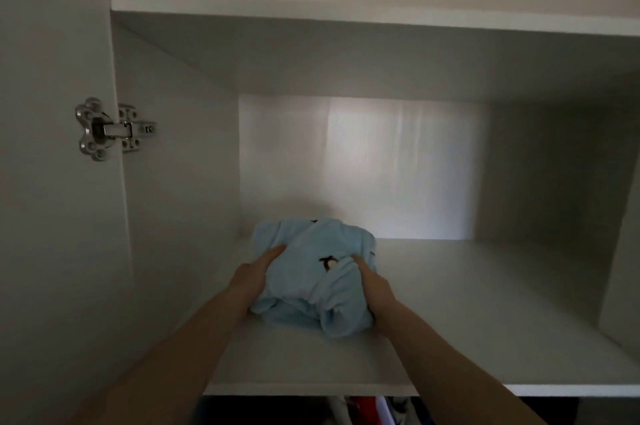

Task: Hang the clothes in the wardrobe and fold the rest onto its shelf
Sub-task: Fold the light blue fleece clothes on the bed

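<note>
A folded light-blue garment lay on the white wardrobe shelf, towards its left half and set back from the front edge. The cloth was bundled rather than flat, with a thick rolled fold along its near side and a small dark printed figure on top; a second dark mark showed near its far edge, too small to make out.

The left hand gripped the bundle's left side, thumb stretched across the top of the fabric, the remaining fingers hidden behind or beneath the cloth. The right hand held the right side in the same fashion, thumb pressed into the fabric near the printed figure, fingers apparently tucked under the edge, though the dim light left that uncertain. Both forearms reached in over the shelf's front edge.

To the left, the wardrobe door stood open, its metal hinge fixed between door and side panel. The back panel carried a pale patch of light. Below the shelf's front edge, the tops of hanging clothes in red, white and grey were just visible.
</note>
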A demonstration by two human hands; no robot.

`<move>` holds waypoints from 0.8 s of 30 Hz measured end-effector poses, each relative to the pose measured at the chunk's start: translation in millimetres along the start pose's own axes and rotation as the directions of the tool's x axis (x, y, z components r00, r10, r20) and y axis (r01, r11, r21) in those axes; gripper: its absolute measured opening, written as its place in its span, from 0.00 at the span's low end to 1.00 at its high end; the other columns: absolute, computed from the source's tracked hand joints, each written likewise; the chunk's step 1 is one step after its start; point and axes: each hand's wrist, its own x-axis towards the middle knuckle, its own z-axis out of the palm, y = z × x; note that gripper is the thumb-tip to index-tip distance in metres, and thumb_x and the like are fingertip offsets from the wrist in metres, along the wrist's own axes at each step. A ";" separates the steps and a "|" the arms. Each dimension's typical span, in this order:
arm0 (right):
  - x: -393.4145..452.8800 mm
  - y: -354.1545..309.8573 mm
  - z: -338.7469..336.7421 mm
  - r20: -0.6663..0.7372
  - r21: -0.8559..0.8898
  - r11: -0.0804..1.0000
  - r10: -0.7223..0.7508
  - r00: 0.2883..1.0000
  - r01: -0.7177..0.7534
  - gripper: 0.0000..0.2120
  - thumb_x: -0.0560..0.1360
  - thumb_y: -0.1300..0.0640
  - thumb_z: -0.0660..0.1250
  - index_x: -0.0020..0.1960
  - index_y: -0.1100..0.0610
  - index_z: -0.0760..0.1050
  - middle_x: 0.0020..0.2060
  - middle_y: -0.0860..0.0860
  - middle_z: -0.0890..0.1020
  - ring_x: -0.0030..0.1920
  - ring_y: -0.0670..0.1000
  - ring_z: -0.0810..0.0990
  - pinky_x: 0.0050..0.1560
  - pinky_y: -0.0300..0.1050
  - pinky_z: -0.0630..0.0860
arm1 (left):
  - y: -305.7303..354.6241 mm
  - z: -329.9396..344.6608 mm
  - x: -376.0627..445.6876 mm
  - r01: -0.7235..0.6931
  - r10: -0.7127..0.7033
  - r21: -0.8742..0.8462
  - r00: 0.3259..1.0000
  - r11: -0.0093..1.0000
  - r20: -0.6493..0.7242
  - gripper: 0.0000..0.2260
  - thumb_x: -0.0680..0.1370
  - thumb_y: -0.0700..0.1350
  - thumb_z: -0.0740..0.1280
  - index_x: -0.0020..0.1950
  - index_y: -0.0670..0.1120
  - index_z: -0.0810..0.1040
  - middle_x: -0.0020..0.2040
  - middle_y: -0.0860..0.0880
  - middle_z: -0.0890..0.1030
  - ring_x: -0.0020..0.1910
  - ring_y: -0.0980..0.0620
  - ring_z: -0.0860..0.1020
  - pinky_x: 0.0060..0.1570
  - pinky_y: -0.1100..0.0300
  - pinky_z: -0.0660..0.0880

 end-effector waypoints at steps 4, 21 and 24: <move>26.7 3.2 17.1 -0.042 -0.082 0.993 -0.082 0.996 0.079 0.40 0.78 0.36 0.66 0.78 0.63 0.65 0.73 0.62 0.74 0.70 0.62 0.75 0.68 0.50 0.71 | -1.3 -0.9 33.7 -0.014 0.018 0.152 1.000 0.988 -0.025 0.74 0.43 0.84 0.65 0.82 0.43 0.61 0.80 0.40 0.64 0.77 0.40 0.66 0.74 0.48 0.66; 112.4 1.4 46.6 0.043 -0.112 0.992 -0.062 0.997 0.066 0.50 0.74 0.28 0.64 0.82 0.61 0.57 0.76 0.61 0.70 0.72 0.63 0.72 0.73 0.61 0.71 | -35.6 -7.7 128.5 -0.060 0.057 -0.010 0.984 0.998 -0.171 0.62 0.49 0.81 0.71 0.74 0.43 0.74 0.67 0.42 0.80 0.59 0.43 0.80 0.63 0.46 0.76; 110.5 1.6 43.5 0.110 -0.020 0.994 -0.103 0.989 0.105 0.47 0.74 0.30 0.64 0.82 0.58 0.58 0.75 0.59 0.71 0.71 0.61 0.75 0.72 0.60 0.73 | -42.8 -8.5 118.5 -0.183 0.174 -0.024 0.960 0.983 -0.218 0.55 0.53 0.82 0.70 0.69 0.47 0.76 0.60 0.48 0.82 0.54 0.49 0.82 0.60 0.47 0.79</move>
